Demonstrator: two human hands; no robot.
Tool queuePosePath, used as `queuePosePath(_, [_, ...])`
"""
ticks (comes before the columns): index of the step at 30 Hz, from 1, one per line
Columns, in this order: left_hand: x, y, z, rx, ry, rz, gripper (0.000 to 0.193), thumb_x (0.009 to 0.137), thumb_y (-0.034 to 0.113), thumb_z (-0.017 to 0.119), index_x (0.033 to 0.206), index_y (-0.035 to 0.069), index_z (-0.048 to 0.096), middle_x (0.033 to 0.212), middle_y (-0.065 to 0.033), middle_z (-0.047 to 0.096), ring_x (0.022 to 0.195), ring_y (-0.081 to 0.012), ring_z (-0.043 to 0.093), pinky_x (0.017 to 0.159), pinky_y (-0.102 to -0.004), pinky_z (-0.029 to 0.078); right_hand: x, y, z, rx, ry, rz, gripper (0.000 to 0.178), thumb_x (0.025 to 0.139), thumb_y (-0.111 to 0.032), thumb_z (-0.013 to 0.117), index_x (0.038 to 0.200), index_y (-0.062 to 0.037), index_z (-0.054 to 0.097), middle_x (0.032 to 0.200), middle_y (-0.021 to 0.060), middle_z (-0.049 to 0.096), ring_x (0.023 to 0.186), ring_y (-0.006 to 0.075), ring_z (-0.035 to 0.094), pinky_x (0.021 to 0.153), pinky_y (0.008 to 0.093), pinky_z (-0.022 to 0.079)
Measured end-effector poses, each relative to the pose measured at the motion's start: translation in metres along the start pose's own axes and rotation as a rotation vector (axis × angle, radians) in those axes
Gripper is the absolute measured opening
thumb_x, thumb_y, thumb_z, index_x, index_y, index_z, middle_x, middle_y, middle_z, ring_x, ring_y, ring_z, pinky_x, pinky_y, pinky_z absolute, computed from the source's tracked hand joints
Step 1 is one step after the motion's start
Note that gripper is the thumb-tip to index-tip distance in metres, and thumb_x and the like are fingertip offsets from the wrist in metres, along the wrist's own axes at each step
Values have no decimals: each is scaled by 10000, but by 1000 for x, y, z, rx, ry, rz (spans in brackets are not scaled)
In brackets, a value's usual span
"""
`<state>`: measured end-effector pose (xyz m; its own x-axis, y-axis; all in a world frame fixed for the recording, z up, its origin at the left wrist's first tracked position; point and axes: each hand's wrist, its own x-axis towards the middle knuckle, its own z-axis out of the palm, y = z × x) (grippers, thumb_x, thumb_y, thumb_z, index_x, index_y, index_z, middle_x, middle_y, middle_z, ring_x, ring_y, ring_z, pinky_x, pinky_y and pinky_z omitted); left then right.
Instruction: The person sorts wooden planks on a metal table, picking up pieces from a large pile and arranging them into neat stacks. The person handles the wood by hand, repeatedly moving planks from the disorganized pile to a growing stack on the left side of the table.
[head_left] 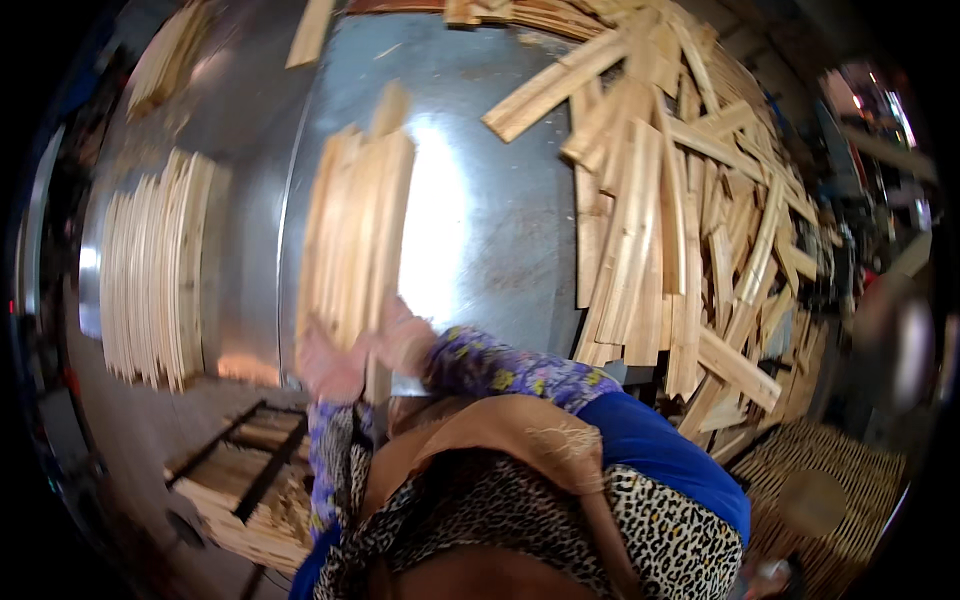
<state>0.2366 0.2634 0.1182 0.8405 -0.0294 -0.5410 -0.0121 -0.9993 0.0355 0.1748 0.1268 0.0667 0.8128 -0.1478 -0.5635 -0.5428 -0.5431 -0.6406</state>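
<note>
surface: shiny metal table (480, 230)
right: loose heap of wooden strips (680, 230) on it
left: neat stack of strips (150, 280)
centre: bundle of strips (355, 240), blurred, probably resting on table
far left: another small stack (165, 55)

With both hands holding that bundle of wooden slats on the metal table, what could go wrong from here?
1. The bundle of slats is gripped only at its near end by the left hand and right hand; one slat already sticks out on top, so pieces may slip loose.
2. The loose pile of slats lies close by on the metal table; a swing might knock it.
</note>
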Motion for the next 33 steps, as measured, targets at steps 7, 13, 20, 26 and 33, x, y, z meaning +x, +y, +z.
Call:
queuePosePath(7, [17,-109,28,125,211,-50,1016,1002,587,676,1701,-48,300,1670,-347,431,1523,-520,447,1260,-500,402,40,14,-57,-70,-317,-415,869,988,-390,725,1669,-18,334,1454,252,597,1158,419,674,960,532,598])
queuePosePath(13, [98,52,33,-447,454,580,829,957,400,774,1614,-20,492,1634,-367,458,1483,-526,484,1235,-564,409,14,213,-269,-313,781,185,555,836,-244,770,1351,-62,671,1325,251,666,1284,452,576,1139,578,445])
queuePosePath(20, [213,393,23,-59,393,824,801,949,460,734,1569,-5,532,1601,-379,469,1451,-525,494,1207,-606,414,-99,369,-331,-339,717,622,986,858,-468,806,1656,-37,420,1542,308,559,1402,484,545,1213,526,434])
queuePosePath(26, [210,476,14,-149,-111,646,857,902,456,798,1536,-43,510,1442,-292,641,1308,-427,648,1130,-510,522,-102,315,-344,-3,712,684,982,817,-424,828,1632,-27,451,1355,320,654,1312,479,609,1125,529,508])
queuePosePath(33, [161,382,40,-691,-485,567,555,960,317,735,1336,-87,672,1180,-253,770,1058,-331,761,983,-436,577,-154,248,-197,-317,689,662,1119,780,-515,926,1643,-54,383,1439,375,576,1310,545,577,1088,617,498])
